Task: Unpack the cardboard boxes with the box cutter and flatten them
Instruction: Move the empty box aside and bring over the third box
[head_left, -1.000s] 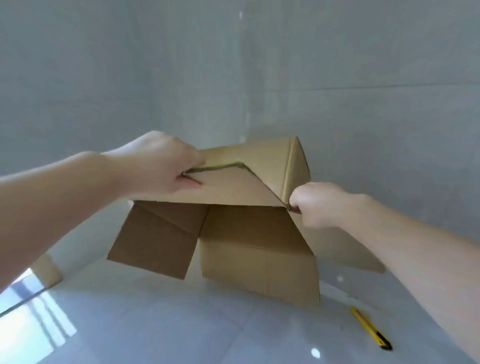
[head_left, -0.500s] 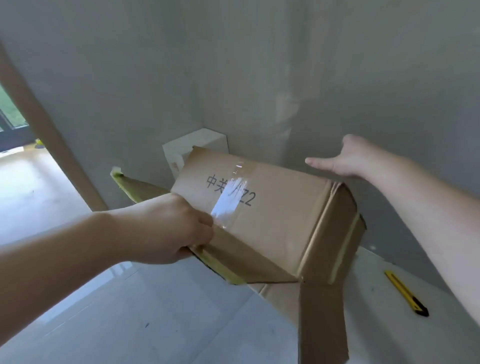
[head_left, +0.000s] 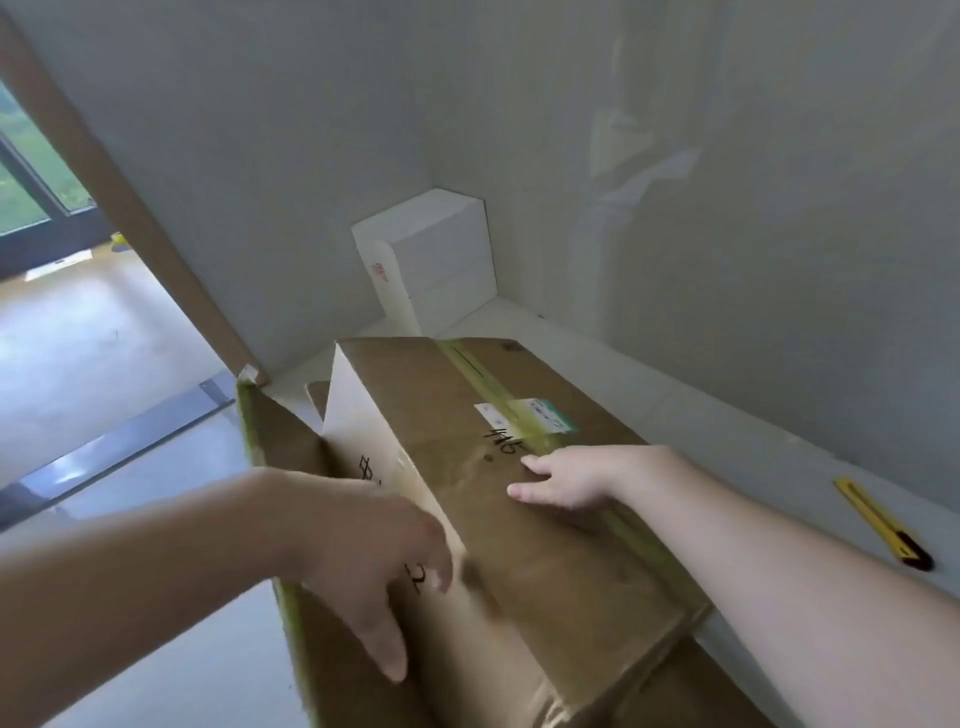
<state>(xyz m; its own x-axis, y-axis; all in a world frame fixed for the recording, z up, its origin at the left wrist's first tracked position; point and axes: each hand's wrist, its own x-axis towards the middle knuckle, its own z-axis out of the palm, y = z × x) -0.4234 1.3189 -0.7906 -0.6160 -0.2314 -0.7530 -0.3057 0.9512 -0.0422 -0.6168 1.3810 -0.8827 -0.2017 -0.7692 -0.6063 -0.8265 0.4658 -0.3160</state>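
1. Both hands have shifted in the last half second: the left hand (head_left: 363, 561), which was clenched on a flap edge, now lies opened on the box, and the right hand (head_left: 566, 478), which hovered beyond the far corner, has come down onto its top panel.
2. The brown corrugated cardboard box (head_left: 519, 519) with yellowish tape along its seam lies collapsed on the pale tiled floor (head_left: 156, 649), its long axis running from the near edge of the view away toward the white rectangular box (head_left: 436, 254) in the wall corner.
3. Left-hand fingers are spread and fairly straight, resting on the box's left side panel near the handwritten marks; motion blur hides whether they press hard.
4. Right-hand fingers are straight and close together, flat on the top panel just beside the white-and-green shipping label (head_left: 530, 415).
5. A raised cardboard ridge stands up between the two hands, to the left of the right hand.
6. Judged from this, the flattening step is under way, and the left hand, nearer the ridge, seems better placed to press it down.
7. The yellow-and-black box cutter (head_left: 883, 525) lies on the floor well to the right of the box, untouched.
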